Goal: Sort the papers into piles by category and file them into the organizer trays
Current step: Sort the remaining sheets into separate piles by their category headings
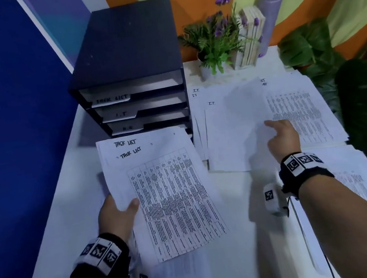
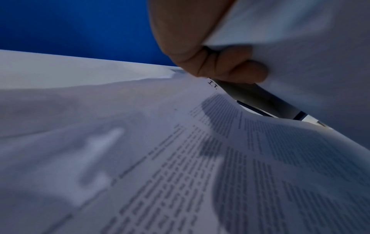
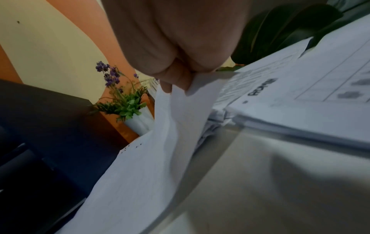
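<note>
The left hand (image 1: 115,215) pinches, thumb on top, a thin sheaf of flat white "TASK LIST" sheets (image 1: 161,189), long axis running away toward the black organizer with three labelled trays (image 1: 132,84). The right hand (image 1: 282,135) pinches a blank-faced white "I.T." sheet (image 1: 231,132) by its right edge, lifting it off the I.T. pile on the white table (image 1: 237,225).

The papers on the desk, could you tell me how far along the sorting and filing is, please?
Done: piles marked I.T. lie sorted beside the organizer. In hand: the left hand holds TASK LIST sheets; the right hand pinches an I.T. sheet. Left: filing; another stack waits at right.
</note>
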The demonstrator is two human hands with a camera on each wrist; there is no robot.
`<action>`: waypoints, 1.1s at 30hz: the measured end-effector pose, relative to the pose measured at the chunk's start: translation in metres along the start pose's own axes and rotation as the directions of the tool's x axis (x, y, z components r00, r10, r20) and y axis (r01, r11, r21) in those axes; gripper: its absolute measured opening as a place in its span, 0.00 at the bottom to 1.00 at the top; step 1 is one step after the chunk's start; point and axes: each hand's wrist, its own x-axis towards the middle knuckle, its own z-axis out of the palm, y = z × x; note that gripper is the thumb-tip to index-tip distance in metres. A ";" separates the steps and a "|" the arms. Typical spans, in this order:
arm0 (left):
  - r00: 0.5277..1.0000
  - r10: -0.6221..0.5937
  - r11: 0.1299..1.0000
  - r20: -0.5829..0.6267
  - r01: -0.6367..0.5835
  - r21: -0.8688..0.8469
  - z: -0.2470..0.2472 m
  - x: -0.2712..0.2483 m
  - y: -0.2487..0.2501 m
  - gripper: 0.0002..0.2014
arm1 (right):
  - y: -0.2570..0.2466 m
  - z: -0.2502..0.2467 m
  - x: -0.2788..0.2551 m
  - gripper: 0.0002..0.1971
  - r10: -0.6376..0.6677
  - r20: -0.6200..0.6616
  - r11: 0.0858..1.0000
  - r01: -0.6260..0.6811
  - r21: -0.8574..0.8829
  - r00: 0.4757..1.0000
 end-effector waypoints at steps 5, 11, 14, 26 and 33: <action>1.000 -0.018 1.000 0.021 0.019 -0.023 -0.005 -0.003 -0.004 0.17 | -0.015 0.013 0.011 0.37 -0.077 0.126 0.991 0.062 0.116 0.989; 0.997 -0.035 0.994 0.072 0.042 -0.102 0.001 -0.007 0.001 0.17 | -0.031 0.020 -0.002 0.26 -0.095 0.195 0.995 0.087 0.052 0.976; 0.992 -0.032 0.982 0.121 0.054 -0.180 0.008 -0.007 0.004 0.16 | -0.042 0.025 -0.044 0.25 -0.031 0.460 0.915 -0.161 0.371 0.887; 0.971 -0.011 0.975 0.239 0.064 -0.215 0.027 -0.016 0.018 0.06 | -0.022 0.021 -0.115 0.13 0.182 0.406 0.725 -0.401 0.559 0.895; 0.980 0.027 0.967 0.195 0.023 -0.252 0.028 -0.018 0.023 0.06 | -0.017 0.011 -0.122 0.04 0.244 0.348 0.626 -0.421 0.656 0.905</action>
